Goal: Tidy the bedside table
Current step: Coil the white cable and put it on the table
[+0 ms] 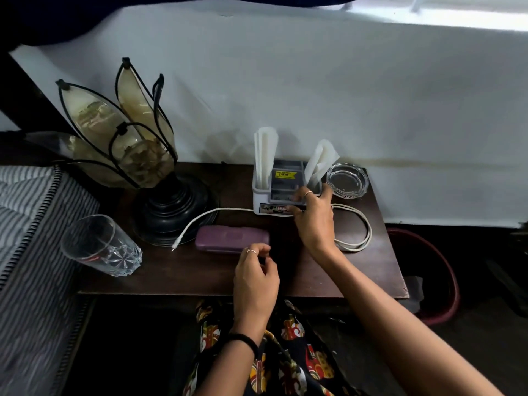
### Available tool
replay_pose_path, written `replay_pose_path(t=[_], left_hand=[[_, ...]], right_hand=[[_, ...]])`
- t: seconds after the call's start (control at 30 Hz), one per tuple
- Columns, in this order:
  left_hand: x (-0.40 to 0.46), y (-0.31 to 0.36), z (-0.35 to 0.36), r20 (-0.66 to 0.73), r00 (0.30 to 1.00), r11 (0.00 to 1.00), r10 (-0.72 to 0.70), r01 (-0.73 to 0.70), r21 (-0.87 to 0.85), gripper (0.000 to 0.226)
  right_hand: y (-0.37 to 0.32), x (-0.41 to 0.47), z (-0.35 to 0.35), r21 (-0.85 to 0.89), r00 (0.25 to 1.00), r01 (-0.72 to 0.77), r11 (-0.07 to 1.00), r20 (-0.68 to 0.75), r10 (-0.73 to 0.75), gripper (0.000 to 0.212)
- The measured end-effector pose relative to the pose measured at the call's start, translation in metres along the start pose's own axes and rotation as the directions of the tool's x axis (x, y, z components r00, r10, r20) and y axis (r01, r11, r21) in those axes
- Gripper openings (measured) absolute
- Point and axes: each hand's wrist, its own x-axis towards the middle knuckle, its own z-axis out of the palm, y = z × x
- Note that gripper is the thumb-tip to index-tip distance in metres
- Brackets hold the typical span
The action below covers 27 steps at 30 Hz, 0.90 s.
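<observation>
Head view. The dark wooden tabletop [177, 278] carries all task items.

Lamp [143, 155]: stands at the rear left corner on a round black base, with petal-shaped shades in black wire frames.

Glass [97, 245]: clear, at the left edge near the front, overhanging the striped bedding [31, 224] beside the table. Whether it stands or tilts cannot be told.

Case [228, 239]: purple, oblong, closed, lying flat near the tabletop centre, just in front of the lamp base.

Cable [363, 224]: white. One end with a small plug lies beside the left end of the case; the run passes behind the case, under the organiser front and loops toward the right edge.

Organiser [263, 195]: white and grey, at the rear edge, right of centre, with folded white papers [264, 150] upright in its left and right compartments and a yellow label in the middle.

Ashtray [347, 180]: clear glass, at the rear right corner, just beside the organiser.

Left hand [255, 278]: over the front centre of the tabletop, fingers loosely curled, fingertips at the right end of the case; nothing gripped.

Right hand [314, 221]: fingers spread over the organiser's front right corner, touching it; whether it grips the organiser cannot be told
</observation>
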Motion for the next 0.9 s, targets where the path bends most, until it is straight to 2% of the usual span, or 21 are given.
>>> replay_pose_path(t=[0.43,0.8,0.9], left_hand=[[0.003,0.003,0.002,0.006,1.000,1.000,-0.006,0.005,0.029,0.020],[0.003,0.005,0.002,0.002,1.000,0.999,-0.024,0.024,0.023,0.019],[0.003,0.006,0.002,-0.004,1.000,0.999,-0.028,0.028,0.021,0.019]], right_hand=[[-0.031,0.036,0.017,-0.059,0.997,0.046,0.997,0.061,-0.042,0.019],[-0.024,0.034,0.022,-0.072,0.996,0.026,0.997,0.092,-0.019,0.021],[-0.021,0.030,0.017,-0.057,0.990,0.060,0.997,0.128,-0.052,0.031]])
